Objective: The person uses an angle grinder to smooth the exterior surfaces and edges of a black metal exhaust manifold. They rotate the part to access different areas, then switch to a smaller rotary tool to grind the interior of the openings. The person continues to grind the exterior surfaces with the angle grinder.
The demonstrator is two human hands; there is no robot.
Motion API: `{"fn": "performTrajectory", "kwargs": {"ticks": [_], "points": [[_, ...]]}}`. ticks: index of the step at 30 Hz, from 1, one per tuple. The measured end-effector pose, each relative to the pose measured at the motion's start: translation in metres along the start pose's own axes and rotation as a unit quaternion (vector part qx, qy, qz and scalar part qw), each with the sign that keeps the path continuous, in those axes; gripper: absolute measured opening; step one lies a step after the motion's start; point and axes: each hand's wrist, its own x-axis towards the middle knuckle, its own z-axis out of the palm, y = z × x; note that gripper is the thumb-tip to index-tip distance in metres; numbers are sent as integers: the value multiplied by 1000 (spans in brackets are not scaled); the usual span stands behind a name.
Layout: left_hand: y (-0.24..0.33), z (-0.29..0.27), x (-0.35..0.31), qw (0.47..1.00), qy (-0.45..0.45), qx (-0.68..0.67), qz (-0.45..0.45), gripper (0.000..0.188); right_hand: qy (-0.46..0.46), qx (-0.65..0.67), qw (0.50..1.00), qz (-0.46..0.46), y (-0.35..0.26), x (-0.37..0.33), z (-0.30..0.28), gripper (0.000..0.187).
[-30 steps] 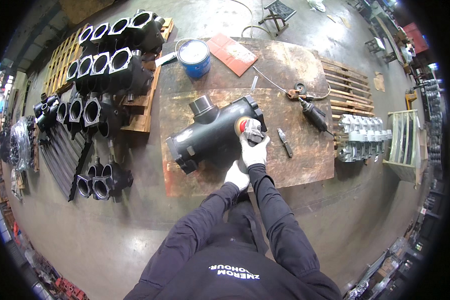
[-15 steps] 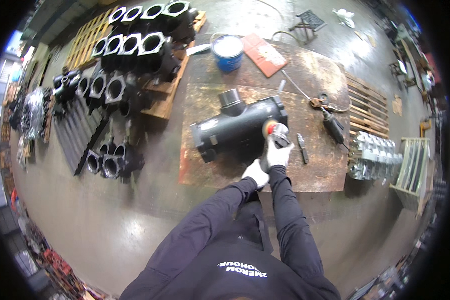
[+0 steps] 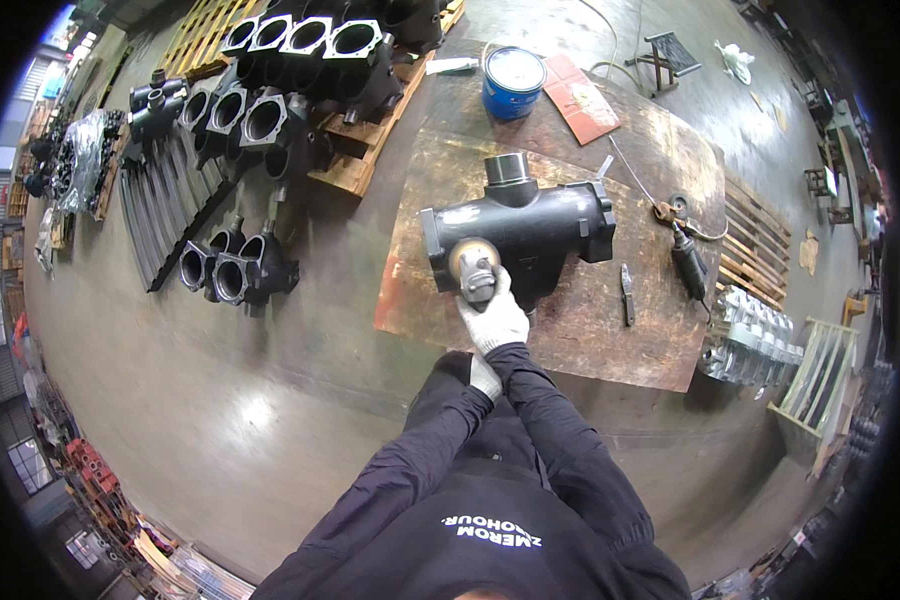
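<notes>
A black cast-metal body [image 3: 530, 222] with flanged ends and a bare metal neck lies on the worn worktable [image 3: 610, 345]. My gloved right hand [image 3: 498, 318] is closed round the front of an angle grinder [image 3: 478, 284]. Its round brownish disc [image 3: 472, 258] is against the casting's left part, near the flange. Lower down, my gloved left hand [image 3: 484, 380] is curled at the grinder's rear, with my right wrist and sleeve covering most of its fingers. To the right of the casting lies a slim dark hand tool [image 3: 627, 296].
At the table's far side are a blue bucket [image 3: 513, 85] and a reddish board [image 3: 582, 100]. A second power tool [image 3: 688, 262] lies on the right with its hose. Black castings [image 3: 240, 270] stand on the left; pallets [image 3: 755, 240] and silvery parts [image 3: 752, 335] are on the right.
The grinder has moved leftward along the casting, from its right end to its left end, with my hands following. The view has shifted, and the casting looks turned slightly.
</notes>
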Motion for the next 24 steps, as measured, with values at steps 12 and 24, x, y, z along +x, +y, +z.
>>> {"fn": "performTrajectory", "kwargs": {"ticks": [12,24], "points": [[-5,59,-7,978,59,-198,-19,57,20,-90,995,-50,7,7,-2,91],[-13,82,-9,982,63,-179,-3,60,11,-117,986,-119,11,12,-13,90]]}}
